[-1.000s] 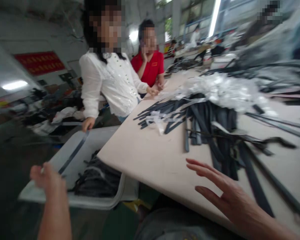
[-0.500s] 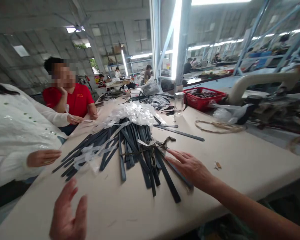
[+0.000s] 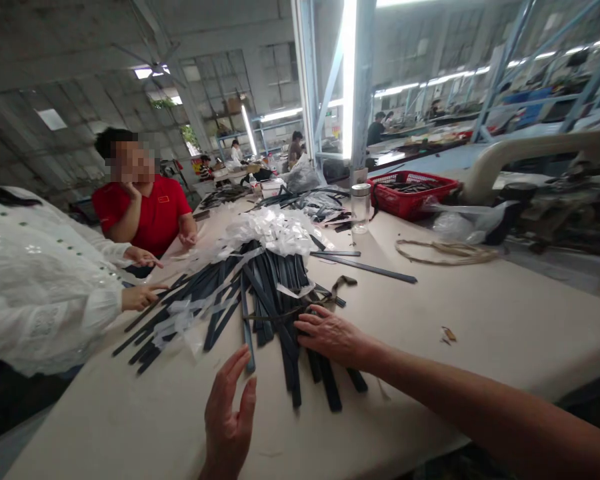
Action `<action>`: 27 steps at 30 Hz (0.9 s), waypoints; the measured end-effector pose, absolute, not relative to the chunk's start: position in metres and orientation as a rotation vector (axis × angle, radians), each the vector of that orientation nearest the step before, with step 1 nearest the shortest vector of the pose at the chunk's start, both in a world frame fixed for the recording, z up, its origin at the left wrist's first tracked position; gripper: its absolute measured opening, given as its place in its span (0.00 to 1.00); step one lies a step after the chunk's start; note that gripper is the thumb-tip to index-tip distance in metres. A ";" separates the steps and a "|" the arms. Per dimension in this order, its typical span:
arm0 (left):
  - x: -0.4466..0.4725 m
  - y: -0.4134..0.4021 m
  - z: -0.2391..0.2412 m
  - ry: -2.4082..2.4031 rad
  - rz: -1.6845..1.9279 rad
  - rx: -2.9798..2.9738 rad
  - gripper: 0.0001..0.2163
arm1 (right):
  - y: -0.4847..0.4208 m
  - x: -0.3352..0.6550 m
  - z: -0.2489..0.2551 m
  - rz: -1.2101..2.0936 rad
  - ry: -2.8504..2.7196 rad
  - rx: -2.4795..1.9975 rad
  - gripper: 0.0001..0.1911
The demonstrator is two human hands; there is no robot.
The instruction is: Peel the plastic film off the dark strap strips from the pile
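A pile of dark blue-black flat strips point(image 3: 267, 287) fans out across the pale table point(image 3: 430, 373). My right hand point(image 3: 330, 337) lies palm down over the right part of the pile, its fingers stretched and touching the strips. Just beyond its fingertips runs a thin, crumpled dark band point(image 3: 344, 285). My left hand point(image 3: 230, 407) is raised in front of the pile, thumb apart from the fingers, with nothing in it. Its fingertips come close to the end of one strip; whether they touch, I cannot tell. White translucent film pieces point(image 3: 270, 227) heap over the strips' far ends.
A lidded clear jar point(image 3: 361, 210) and a red basket point(image 3: 413, 193) stand behind the pile. Coiled cord point(image 3: 445, 253) lies at right, near a machine point(image 3: 555, 207). At left, a person in white point(image 3: 45, 287) reaches toward the strips; another in red point(image 3: 155, 213) sits beyond.
My left hand has moved right and up toward the strips. My right hand has shifted left onto the pile. The co-worker in white has brought a hand to the strips' left edge.
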State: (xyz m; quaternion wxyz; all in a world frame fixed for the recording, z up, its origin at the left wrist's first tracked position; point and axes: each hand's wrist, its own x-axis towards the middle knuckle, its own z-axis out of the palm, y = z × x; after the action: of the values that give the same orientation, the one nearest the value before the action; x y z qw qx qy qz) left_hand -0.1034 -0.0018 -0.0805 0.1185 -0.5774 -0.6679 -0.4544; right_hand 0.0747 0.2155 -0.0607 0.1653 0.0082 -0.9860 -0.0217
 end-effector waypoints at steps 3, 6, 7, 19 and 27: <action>-0.103 -0.001 -0.080 -1.975 -1.355 -1.653 0.18 | 0.225 0.074 -0.056 0.002 -2.742 -0.130 0.15; -0.100 0.001 -0.078 -1.996 -1.347 -1.655 0.18 | 0.241 0.075 -0.048 0.036 -2.637 -0.379 0.22; -0.099 0.002 -0.077 -2.002 -1.347 -1.658 0.18 | 0.245 0.076 -0.046 0.047 -2.614 -0.426 0.20; -0.093 0.004 -0.076 -1.939 -1.261 -1.790 0.22 | 0.156 0.125 -0.021 0.653 -2.589 -0.016 0.10; -0.070 0.013 -0.069 -1.737 -1.114 -2.310 0.15 | 0.101 0.192 0.008 1.805 -2.196 -0.192 0.14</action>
State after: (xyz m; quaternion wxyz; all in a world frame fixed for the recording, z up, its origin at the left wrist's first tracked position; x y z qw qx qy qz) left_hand -0.0696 0.0132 -0.0687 0.0219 -0.7457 -0.5605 -0.3597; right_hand 0.1925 0.1014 0.0084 0.1457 -0.0668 -0.7625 0.6269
